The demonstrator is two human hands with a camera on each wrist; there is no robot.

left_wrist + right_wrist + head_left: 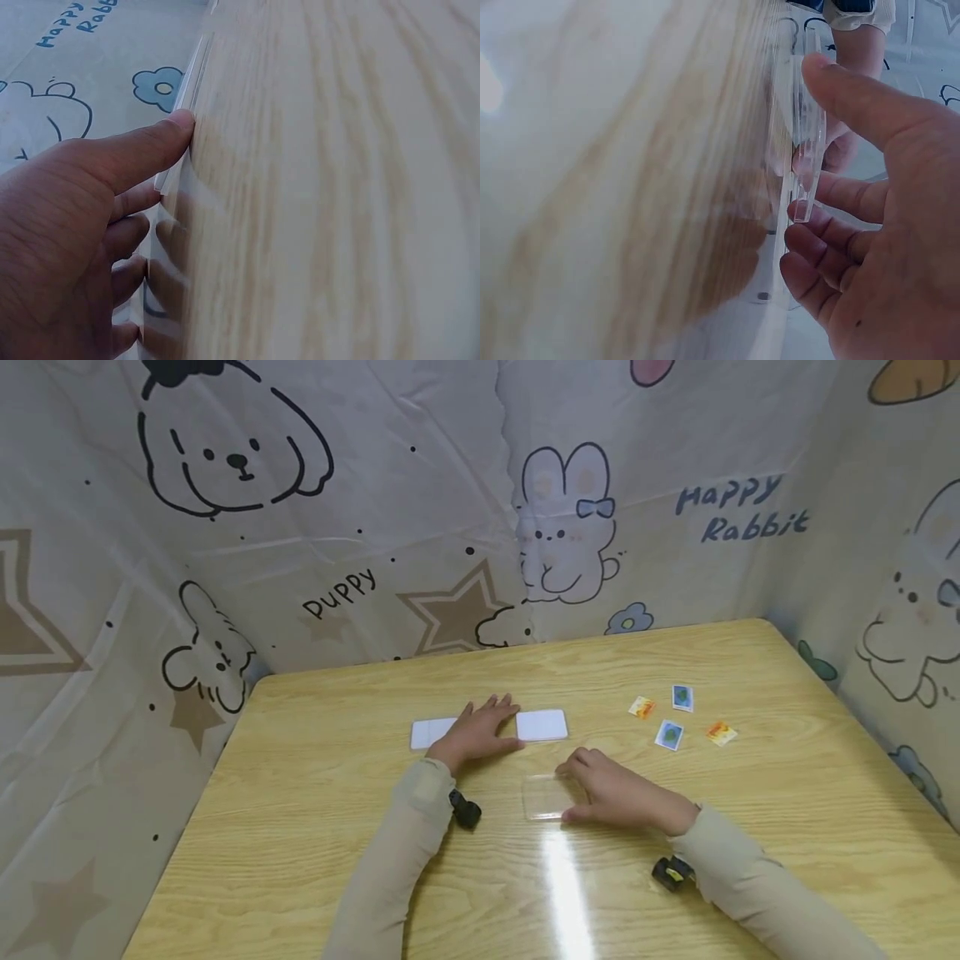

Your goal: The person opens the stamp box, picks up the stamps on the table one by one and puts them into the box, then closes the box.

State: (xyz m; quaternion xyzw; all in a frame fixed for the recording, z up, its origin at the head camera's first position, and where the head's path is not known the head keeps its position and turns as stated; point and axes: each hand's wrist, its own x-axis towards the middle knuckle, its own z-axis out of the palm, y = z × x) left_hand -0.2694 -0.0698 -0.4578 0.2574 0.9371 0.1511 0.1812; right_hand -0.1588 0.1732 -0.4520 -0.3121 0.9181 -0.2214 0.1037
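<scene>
My left hand point(480, 733) lies palm down in the middle of the table, above a row of thin white rectangular plates. Its thumb and forefinger hold the left end of the right-hand white plate point(542, 725) by its edges. Another white plate point(431, 733) lies to the left, partly hidden under that hand. Nearer to me, my right hand point(618, 793) grips a clear plastic plate point(542, 797), thumb on the near edge and forefinger at the far edge. In the right wrist view this clear plate point(810, 135) stands slightly off the tabletop.
Several small picture cards lie to the right: two orange ones point(642, 707) and two blue-green ones point(670, 735). The wooden table point(300, 827) meets a printed cloth point(360, 527) at the back and sides. Light glares on the near tabletop.
</scene>
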